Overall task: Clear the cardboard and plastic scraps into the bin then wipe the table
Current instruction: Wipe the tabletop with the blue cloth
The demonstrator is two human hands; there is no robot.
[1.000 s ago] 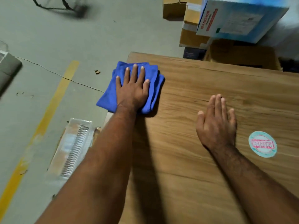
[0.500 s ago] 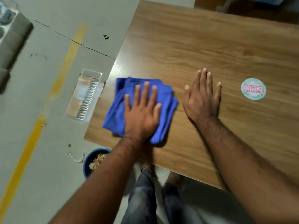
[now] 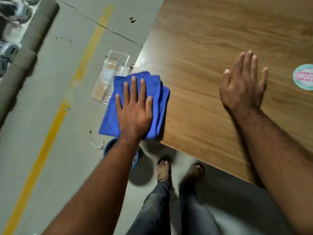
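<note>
Fingers first: the left hand (image 3: 135, 108) has all its fingers straight and spread, pressing flat on the folded blue cloth (image 3: 157, 106), nothing curled round it. The cloth sits at the near-left corner of the wooden table (image 3: 211, 39), its left part spilling past the edge. Over to the right, the right hand (image 3: 242, 83) lies flat on bare wood, fingers straight and close together, thumb out, bracing well apart from the cloth.

This looks like the wiping step, at the corner. To do it well, I'd say keep the palm weight even so the folds don't bunch, and sweep off the near edge toward the blue bin (image 3: 110, 146) on the floor just below that corner, mostly hidden by the forearm. A round sticker (image 3: 303, 77) sits at the far right; that stretch looks yet to be wiped.

Mind this: a clear plastic tray (image 3: 110, 78) and a thin plastic scrap (image 3: 97, 143) lie on the floor left of the table, so clearing seems unfinished.
</note>
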